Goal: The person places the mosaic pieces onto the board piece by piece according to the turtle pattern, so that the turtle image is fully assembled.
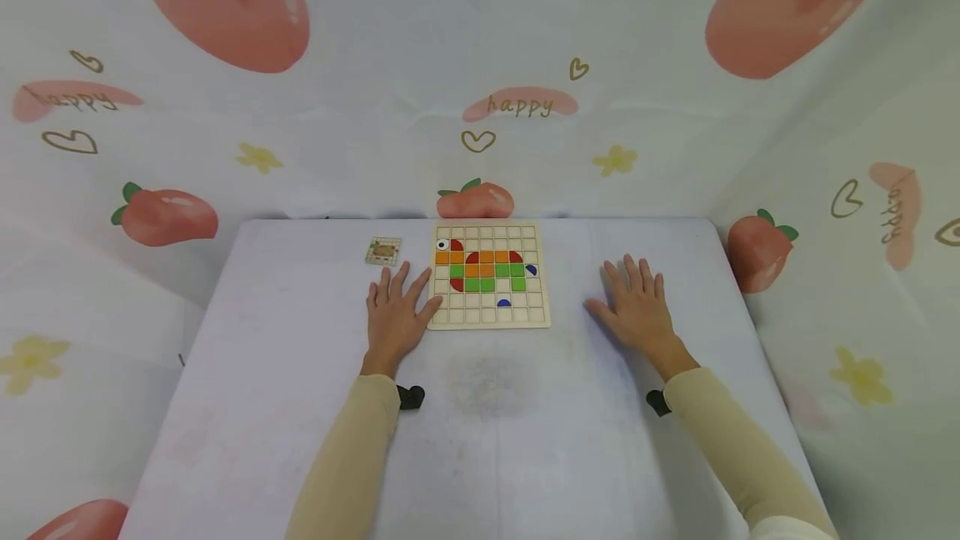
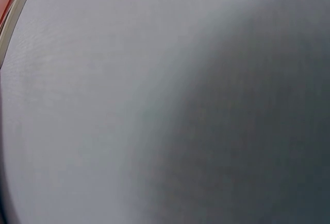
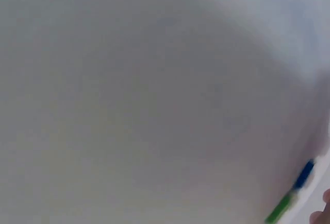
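Observation:
A square wooden grid board [image 1: 487, 326] lies near the table's back edge. Red, orange, green and blue tiles fill some of its cells, along with an eye tile [image 1: 443, 245]. Two blue half-round tiles sit apart from the rest, one [image 1: 532, 270] at the right and one [image 1: 504, 303] lower down. My left hand [image 1: 397, 319] has its fingers spread at the board's left side, its thumb at the edge; whether it touches cannot be told. To the right of the board, my right hand [image 1: 637, 307] rests on the table with fingers spread, holding nothing.
A small picture card [image 1: 384, 251] lies on the white table [image 1: 480, 457], left of the board. Patterned cloth [image 1: 360, 107] hangs behind and at both sides. Both wrist views show mostly blurred tabletop and shadow.

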Available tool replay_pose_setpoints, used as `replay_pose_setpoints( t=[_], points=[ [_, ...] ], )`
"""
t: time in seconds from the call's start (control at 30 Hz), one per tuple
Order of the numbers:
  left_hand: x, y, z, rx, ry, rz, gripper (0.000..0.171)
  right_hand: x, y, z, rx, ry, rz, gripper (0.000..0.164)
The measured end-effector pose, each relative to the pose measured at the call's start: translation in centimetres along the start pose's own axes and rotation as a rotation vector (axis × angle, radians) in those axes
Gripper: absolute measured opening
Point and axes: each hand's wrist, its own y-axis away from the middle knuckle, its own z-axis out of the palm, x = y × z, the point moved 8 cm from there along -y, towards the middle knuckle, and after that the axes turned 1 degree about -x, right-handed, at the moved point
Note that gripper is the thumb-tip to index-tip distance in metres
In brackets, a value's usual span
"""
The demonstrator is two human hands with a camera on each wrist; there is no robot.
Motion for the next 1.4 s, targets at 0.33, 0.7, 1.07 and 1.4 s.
replay_pose_setpoints(
  t=[0.33,0.7,1.07,1.4],
  points=[
    [0.0,-0.2,0.0,-0.011,0.005,-0.01,0.07,5.5,2.6,-0.5,0.006,-0.116,0.004,0.085],
    [0.3,-0.4,-0.1,-0.01,0.009,-0.014,0.068,8.0,4.2,-1.7,-0.009,-0.138,-0.01,0.079],
    [0.3,-0.4,-0.1,-0.005,0.003,-0.009,0.069,8.3,4.7,-2.2,0.091,-0.154,-0.08,0.044],
    [-0.2,-0.3,0.2,-0.012,0.0,-0.02,0.069,8.2,4.0,-1.6,0.13,-0.208,0.0,0.027]
  ],
)
